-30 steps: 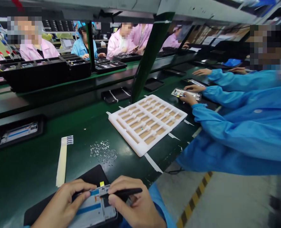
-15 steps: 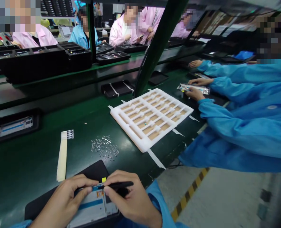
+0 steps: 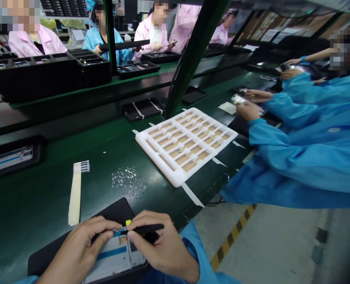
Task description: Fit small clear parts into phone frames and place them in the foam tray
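A phone frame [image 3: 111,263] with a blue strip lies in a black tray [image 3: 46,254] at the bottom of the view. Thumb and fingers of my left hand [image 3: 84,240] are closed on its upper edge. Between the fingertips of my right hand [image 3: 165,248] is a pair of black tweezers [image 3: 149,228], the tip down at the same edge near a yellow tab [image 3: 128,223]. My fingers hide the tip and whatever it touches. Beyond the tray, small metal pieces [image 3: 129,182] are scattered on the green bench, beside a cream tape strip [image 3: 74,199] with dark slim pieces at its end.
A white foam tray [image 3: 177,177] is taped down ahead to the right. Another phone frame [image 3: 10,157] sits in a black tray at left. A green post [image 3: 189,59] rises behind the foam. At right, a co-worker's hands [image 3: 248,110] hold a phone part.
My hands stay almost in place on the phone frame and tweezers; the view shifts slightly. The co-worker at right has shifted the phone part, and a person across the bench has lifted a dark tray.
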{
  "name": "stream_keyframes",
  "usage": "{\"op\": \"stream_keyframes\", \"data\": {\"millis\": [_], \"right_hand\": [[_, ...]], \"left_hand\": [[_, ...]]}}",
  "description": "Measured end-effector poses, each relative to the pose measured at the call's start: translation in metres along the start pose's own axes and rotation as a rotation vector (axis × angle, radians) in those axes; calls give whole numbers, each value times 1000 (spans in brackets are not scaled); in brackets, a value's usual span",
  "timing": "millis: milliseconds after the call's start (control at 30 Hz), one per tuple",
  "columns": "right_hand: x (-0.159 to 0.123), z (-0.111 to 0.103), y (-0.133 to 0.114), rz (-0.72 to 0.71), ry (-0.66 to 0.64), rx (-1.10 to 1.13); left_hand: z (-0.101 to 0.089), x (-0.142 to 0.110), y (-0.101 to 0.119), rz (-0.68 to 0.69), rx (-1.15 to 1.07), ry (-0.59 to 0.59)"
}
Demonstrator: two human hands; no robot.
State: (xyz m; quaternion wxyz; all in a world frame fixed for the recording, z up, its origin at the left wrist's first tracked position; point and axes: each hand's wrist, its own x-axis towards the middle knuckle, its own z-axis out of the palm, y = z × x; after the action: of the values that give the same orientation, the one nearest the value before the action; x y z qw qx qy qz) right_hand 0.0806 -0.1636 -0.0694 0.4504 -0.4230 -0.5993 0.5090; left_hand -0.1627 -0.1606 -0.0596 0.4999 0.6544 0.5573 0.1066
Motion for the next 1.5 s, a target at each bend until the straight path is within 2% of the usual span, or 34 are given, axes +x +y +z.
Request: {"op": "stream_keyframes", "data": {"millis": [167,333,533,800,1100,1500], "right_hand": [[1,1,1,10,0,-3],[2,3,2,-15,6,1],[1,3,3,-22,11,2],[2,4,0,-24,30,-4],[-1,7,2,-76,76,-28],[-5,9,4,-130,103,-42]], "left_hand": [[-1,0,3,-7,-8,12],[-3,-2,7,-28,-38,-26],[-2,-3,4,-17,-15,-23],[4,-1,2,-54,19,38],[12,3,-1,80,64,217],[14,3,1,48,89,251]]}}
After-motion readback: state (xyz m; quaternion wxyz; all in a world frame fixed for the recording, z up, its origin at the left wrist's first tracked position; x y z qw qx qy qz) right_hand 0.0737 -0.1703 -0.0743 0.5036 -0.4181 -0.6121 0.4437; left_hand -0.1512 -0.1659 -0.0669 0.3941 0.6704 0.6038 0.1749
